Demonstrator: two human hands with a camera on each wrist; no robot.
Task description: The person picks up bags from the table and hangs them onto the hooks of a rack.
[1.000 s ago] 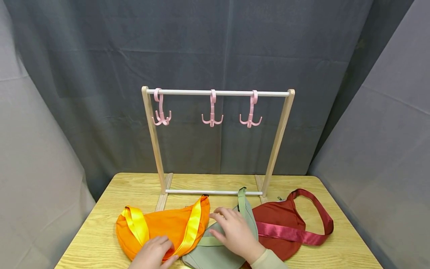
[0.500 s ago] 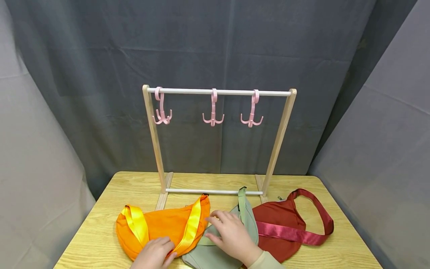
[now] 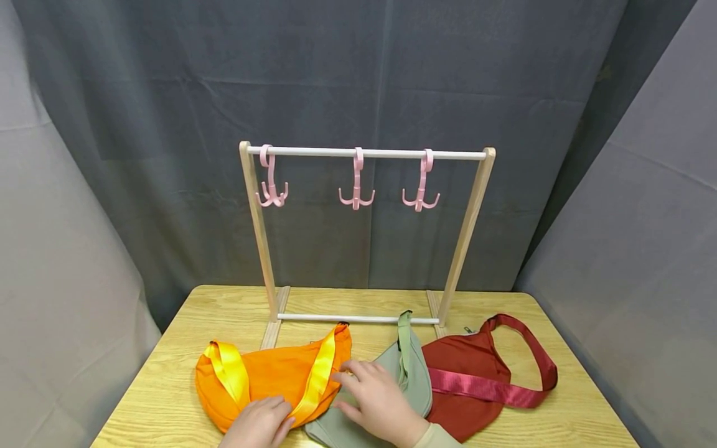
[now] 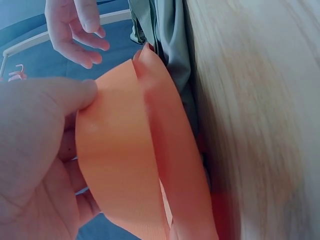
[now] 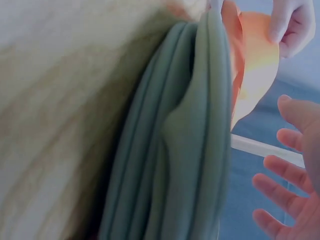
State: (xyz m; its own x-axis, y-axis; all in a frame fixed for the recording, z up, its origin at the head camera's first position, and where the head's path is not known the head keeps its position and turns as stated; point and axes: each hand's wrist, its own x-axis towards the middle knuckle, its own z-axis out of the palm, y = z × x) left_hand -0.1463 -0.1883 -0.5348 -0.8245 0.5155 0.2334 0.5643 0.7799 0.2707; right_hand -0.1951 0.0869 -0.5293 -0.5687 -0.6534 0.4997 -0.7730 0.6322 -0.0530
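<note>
My left hand pinches wide, shiny yellow strap of orange fabric bag, lying on light wooden tabletop. My right hand, spread, hovers over sage-green fabric bag. Step in hand, I judge: securing strap. Next move calls for firmer grip.

Right hand lower and closer to orange sling bag; fingertips, formerly at its right end, now overlap its lower right edge. Sage-green strap right of orange sling bag less covered by right hand than before.
</note>
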